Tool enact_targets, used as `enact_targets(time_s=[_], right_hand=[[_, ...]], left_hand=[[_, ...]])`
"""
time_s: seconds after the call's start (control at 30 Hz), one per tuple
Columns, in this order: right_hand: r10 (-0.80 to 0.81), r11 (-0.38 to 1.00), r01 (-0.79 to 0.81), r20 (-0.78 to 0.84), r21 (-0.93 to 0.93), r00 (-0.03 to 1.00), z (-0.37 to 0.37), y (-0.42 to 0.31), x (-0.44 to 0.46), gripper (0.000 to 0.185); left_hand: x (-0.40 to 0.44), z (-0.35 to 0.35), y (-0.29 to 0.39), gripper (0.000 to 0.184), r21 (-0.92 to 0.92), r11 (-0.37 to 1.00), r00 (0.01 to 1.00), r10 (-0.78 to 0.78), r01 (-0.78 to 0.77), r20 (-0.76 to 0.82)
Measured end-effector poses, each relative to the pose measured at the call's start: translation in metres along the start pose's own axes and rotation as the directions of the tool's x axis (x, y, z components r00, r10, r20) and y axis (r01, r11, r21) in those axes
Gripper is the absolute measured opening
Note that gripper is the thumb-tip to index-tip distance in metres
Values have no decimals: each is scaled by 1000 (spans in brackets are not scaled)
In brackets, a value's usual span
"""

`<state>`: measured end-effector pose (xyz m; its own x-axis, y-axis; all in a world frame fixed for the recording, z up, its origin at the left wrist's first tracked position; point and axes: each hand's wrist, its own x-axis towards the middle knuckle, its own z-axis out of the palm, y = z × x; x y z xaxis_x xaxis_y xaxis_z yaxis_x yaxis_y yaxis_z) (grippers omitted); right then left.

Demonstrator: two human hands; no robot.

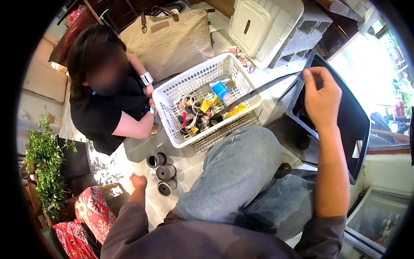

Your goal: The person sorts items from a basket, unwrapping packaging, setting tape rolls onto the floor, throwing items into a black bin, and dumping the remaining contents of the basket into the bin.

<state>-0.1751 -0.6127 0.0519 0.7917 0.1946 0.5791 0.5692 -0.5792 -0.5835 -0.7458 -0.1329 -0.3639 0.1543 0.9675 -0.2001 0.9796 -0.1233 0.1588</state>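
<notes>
My right hand (322, 97) is raised over the black bin (360, 129) at the right. Its thumb and fingers pinch one end of a long dark strip (267, 86), which runs down to the left into the white basket (172, 82). Inside the basket lie tape rolls, a blue packet (222, 91) and a yellow piece (236, 111). Low at the left, my left hand (138, 181) hangs near three dark spools (166, 172) on the floor; its fingers are too small to make out.
A person in black (97, 121) crouches at the left, arms by the basket. Behind stand a woven bag (172, 43), a pale lid (252, 28) and grey blocks (304, 36). A plant (47, 159) and red patterned cloth (92, 211) are at the left.
</notes>
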Motion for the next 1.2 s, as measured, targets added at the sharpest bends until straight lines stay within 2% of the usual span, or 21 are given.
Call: enact_targets(time_s=[0.03, 0.07, 0.1, 0.13, 0.2, 0.33, 0.4, 0.47, 0.53, 0.57, 0.6, 0.67, 0.73, 0.8, 0.83, 0.9, 0.93, 0.97, 1.03, 1.1, 1.2], right_hand=[[-11, 999, 10, -16, -42, 1000, -6, 1, 3, 17], [-13, 992, 8, -36, -122, 999, -9, 6, 5, 19], [20, 989, -29, -59, -142, 998, -10, 11, 6, 20], [49, 985, -62, -84, -159, 995, -11, 15, 9, 21], [112, 984, -128, -126, -124, 986, -14, 29, 14, 24], [170, 976, -181, -97, -117, 981, -23, 43, 9, 21], [190, 979, -192, -26, -69, 981, -25, 52, 0, 19], [198, 980, -194, 105, -47, 975, -27, 46, -5, 16], [222, 974, -224, 207, -15, 953, -26, 43, -11, 15], [198, 980, -194, 247, -40, 949, -27, 33, -12, 14], [190, 982, -187, 289, -41, 938, -27, 31, -14, 14], [176, 984, -173, 368, -42, 913, -25, 30, -16, 15], [130, 991, -125, 406, -40, 904, -22, 29, -15, 14], [131, 991, -127, 434, -39, 891, -20, 29, -16, 13], [129, 992, -123, 426, -41, 895, -21, 28, -16, 13], [112, 994, -103, 414, -43, 903, -20, 25, -15, 12], [132, 991, -121, 403, -51, 906, -19, 24, -14, 11], [150, 989, -139, 392, -57, 908, -20, 24, -14, 11], [143, 990, -130, 367, -60, 919, -23, 25, -13, 10], [163, 987, -152, 369, -58, 915, -27, 25, -11, 9], [192, 979, -201, 402, -20, 896, -36, 23, -11, 6]], left_hand=[[-1, 3, 28, 55, -46, 948, 944, 309, -316, -112], [-22, -24, 93, 59, -314, 888, 938, 345, -337, -30], [-36, -31, 140, 59, -339, 798, 865, 482, -499, -138], [-43, -37, 183, 57, -585, 762, 913, 398, -278, 85], [-91, -79, 275, 47, -868, 495, 910, 345, 31, 229], [-52, -46, 283, 29, -711, 703, 786, 457, -31, 417], [-46, -47, 251, 25, -657, 729, 789, 512, -191, 339], [-40, -57, 198, 25, -627, 761, 875, 405, -163, 264], [19, -7, 68, 20, -612, 756, 968, 239, -233, -73], [28, -17, 13, 22, -662, 747, 997, -12, 55, 70], [79, 20, -104, 23, -475, 878, 990, -109, 56, -85], [33, -34, -129, 21, -310, 815, 869, -487, 490, 92], [0, -60, -153, 23, 291, 841, 826, -522, 456, 214], [-24, -59, -136, 32, 440, 890, 943, -242, 122, 228], [-40, -60, -91, 36, 264, 960, 994, 75, -94, 81], [-58, -59, 16, 49, -107, 834, 840, 538, -542, -65], [-92, -103, 126, 43, -402, 808, 865, 497, -431, 72], [-83, -84, 175, 37, -562, 529, 689, 717, -636, -106], [-103, -104, 296, 30, -524, 510, 594, 804, -682, 9], [-85, -53, 381, 30, -539, 310, 404, 913, -783, -62], [-69, 22, 469, 48, -296, 437, 337, 880, -849, 335]])
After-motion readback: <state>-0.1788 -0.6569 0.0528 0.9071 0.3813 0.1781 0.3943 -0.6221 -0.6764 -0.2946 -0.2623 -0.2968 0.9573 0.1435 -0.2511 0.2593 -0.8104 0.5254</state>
